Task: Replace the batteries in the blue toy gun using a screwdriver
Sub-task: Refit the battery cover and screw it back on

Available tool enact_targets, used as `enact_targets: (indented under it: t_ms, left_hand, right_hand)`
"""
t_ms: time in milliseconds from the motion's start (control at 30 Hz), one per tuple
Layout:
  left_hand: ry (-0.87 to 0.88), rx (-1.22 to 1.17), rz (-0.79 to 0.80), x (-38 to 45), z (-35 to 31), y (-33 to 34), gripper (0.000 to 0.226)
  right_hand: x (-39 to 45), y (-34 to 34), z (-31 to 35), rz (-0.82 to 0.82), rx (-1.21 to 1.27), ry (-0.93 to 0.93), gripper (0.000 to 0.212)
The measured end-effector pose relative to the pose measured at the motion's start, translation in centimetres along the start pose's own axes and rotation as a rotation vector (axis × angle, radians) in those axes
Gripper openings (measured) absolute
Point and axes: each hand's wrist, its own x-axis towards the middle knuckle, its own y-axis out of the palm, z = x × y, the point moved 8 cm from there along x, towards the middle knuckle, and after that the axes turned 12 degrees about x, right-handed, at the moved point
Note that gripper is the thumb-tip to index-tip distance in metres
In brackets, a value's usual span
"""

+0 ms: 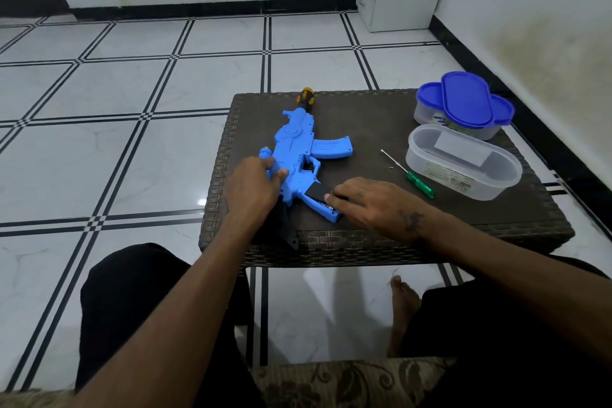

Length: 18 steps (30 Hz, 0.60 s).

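Blue toy gun [299, 156] flat on tabletop [364, 116]. Left hand [253, 182] grips its body. Right hand [371, 200] fingers curled, pinching at the grip's battery slot [319, 190]. Green screwdriver [415, 177] lies near, untouched.

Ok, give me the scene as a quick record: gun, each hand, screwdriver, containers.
gun: blue toy gun flat on wicker table, battery bay in handle open
left hand: holds the gun body
right hand: fingertips at the battery bay, on a black piece
screwdriver: green screwdriver lying on table, untouched
screw: small screw beside its shaft
containers: open clear tub; lidded blue-top tub behind it
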Motion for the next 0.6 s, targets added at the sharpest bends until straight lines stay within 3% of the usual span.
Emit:
enact_targets:
  t_ms: [67, 233, 600]
  left_hand:
    - [-0.007, 0.001, 0.003, 0.0, 0.1, 0.1, 0.052]
    - [-0.009, -0.001, 0.005, 0.0, 0.0, 0.1, 0.051]
    - [-0.011, -0.010, 0.010, 0.0, 0.0, 0.1, 0.050]
  right_hand:
    - [-0.3, 0.1, -0.1, -0.034, 0.026, 0.025, 0.046]
    - [-2.3, 0.4, 0.1, -0.162, 0.139, 0.126, 0.033]
    - [-2.2, 1.2, -0.6, -0.192, 0.205, 0.210, 0.035]
